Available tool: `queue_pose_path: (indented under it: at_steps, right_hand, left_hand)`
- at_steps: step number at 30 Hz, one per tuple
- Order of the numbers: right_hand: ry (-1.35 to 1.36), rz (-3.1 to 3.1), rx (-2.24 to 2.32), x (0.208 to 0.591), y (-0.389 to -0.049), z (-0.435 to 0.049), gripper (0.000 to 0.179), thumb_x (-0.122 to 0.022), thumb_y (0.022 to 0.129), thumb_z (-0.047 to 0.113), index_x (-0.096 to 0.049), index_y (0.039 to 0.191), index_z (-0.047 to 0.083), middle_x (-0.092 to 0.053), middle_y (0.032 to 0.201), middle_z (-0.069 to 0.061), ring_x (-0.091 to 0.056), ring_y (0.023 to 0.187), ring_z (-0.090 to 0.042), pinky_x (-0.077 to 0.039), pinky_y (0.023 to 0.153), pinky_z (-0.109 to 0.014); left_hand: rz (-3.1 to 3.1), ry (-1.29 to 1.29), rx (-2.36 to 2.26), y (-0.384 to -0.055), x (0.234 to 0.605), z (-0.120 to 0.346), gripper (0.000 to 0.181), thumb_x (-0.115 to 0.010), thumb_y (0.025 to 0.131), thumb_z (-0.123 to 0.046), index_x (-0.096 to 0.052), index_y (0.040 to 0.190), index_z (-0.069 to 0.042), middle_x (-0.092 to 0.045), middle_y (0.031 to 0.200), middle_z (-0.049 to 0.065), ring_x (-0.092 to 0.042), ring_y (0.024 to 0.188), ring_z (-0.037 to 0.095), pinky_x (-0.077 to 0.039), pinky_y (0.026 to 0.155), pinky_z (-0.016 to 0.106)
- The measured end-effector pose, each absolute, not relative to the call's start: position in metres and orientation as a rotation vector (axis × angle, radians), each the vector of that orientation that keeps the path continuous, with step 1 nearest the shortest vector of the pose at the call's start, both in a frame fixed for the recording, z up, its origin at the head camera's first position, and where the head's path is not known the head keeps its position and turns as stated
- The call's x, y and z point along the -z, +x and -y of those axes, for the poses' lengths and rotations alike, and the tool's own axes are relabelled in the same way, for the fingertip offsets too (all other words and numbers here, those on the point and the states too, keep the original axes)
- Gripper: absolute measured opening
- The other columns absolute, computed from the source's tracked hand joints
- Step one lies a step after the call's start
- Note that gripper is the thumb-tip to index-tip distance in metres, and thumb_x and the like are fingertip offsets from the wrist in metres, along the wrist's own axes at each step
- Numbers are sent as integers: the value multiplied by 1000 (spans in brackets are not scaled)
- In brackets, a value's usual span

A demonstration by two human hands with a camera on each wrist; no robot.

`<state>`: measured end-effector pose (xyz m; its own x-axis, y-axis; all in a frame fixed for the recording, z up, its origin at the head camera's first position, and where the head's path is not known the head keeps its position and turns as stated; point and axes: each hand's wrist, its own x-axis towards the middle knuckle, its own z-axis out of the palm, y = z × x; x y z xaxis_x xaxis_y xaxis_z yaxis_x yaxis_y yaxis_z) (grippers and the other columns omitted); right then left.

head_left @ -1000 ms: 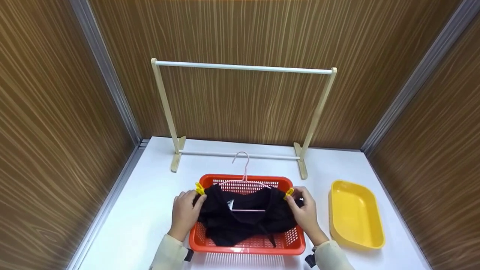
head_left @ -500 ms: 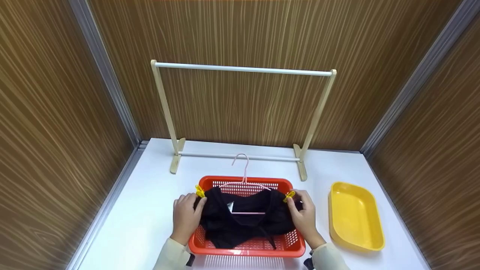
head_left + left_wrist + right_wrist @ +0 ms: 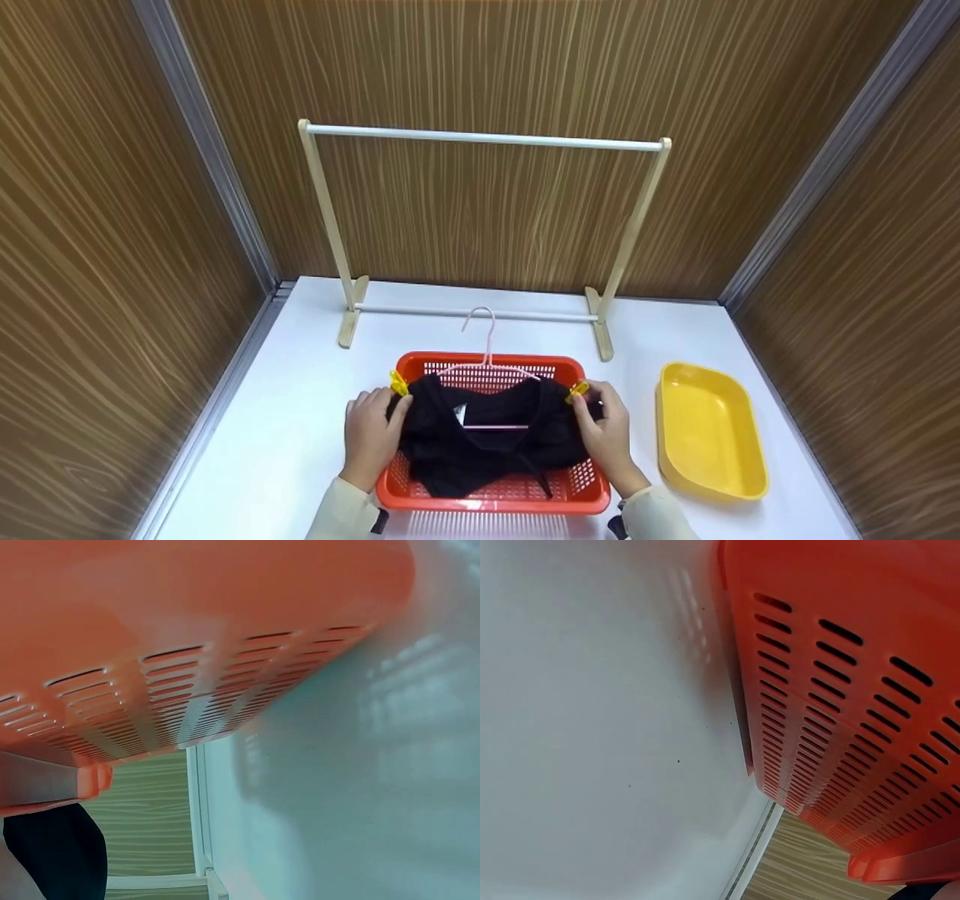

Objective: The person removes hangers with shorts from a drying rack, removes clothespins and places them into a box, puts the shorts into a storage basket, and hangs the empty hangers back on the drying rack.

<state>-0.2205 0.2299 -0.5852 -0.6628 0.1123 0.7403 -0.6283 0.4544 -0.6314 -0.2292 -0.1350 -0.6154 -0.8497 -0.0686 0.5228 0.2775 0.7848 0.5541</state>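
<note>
A black garment (image 3: 495,442) with a wide neck opening lies over a red basket (image 3: 495,505), in the head view. The pink hanger (image 3: 489,352) runs through it, its hook pointing toward the rack. On the left shoulder sits a yellow clothespin (image 3: 398,382); a second yellow clothespin (image 3: 577,391) is at the right shoulder. My left hand (image 3: 370,436) pinches the cloth by the left clothespin between thumb and fingers. At the opposite shoulder my right hand (image 3: 609,431) pinches the cloth, thumb right at the other clothespin. The wrist views mostly show the basket's slotted walls (image 3: 172,690).
Behind the basket stands a rack with a white top rail (image 3: 484,137) and wooden posts. A yellow tray (image 3: 709,431) lies on the white table (image 3: 262,427) to the right. Wood-grain walls (image 3: 480,225) enclose the table at the back and both sides.
Both hands keep their grip at the garment's shoulders and have barely moved. The head view has shifted slightly, so things appear a little lower than a second ago.
</note>
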Motion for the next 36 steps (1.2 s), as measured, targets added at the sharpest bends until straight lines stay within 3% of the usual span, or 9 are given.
queue_pose_path:
  at_steps: [15, 22, 27, 36]
  right_hand:
    - [420, 1982, -1263, 586, -226, -231, 17, -72, 84, -16, -62, 97, -10, -62, 84, -11, -56, 79, -12, -43, 78, -18]
    - [468, 2003, -1071, 617, -240, -246, 21, -78, 83, -7, -63, 93, 3, -59, 84, -3, -51, 78, -16, -37, 77, -27]
    - [529, 1960, -1045, 617, -238, -244, 26, -77, 78, -17, -61, 87, 1, -56, 80, -3, -50, 70, -14, -39, 66, -23]
    - [515, 1939, -1175, 590, -224, -234, 19, -67, 81, -25, -61, 84, -7, -61, 77, -14, -58, 70, -19, -45, 69, -20]
  left_hand:
    - [2446, -163, 854, -233, 612, 135, 30, -69, 100, -36, -61, 81, -14, -61, 75, -1, -53, 72, 22, -36, 71, 38]
    - [2447, -160, 832, -232, 614, 135, 29, -70, 100, -36, -62, 82, -14, -62, 75, -1, -53, 72, 22, -36, 70, 37]
    - [2439, -162, 820, -230, 617, 135, 28, -70, 99, -35, -63, 82, -14, -63, 76, 0, -53, 70, 22, -36, 70, 37]
    - [2447, -151, 795, -230, 618, 135, 31, -70, 99, -37, -61, 80, -14, -63, 76, 1, -55, 71, 25, -36, 69, 38]
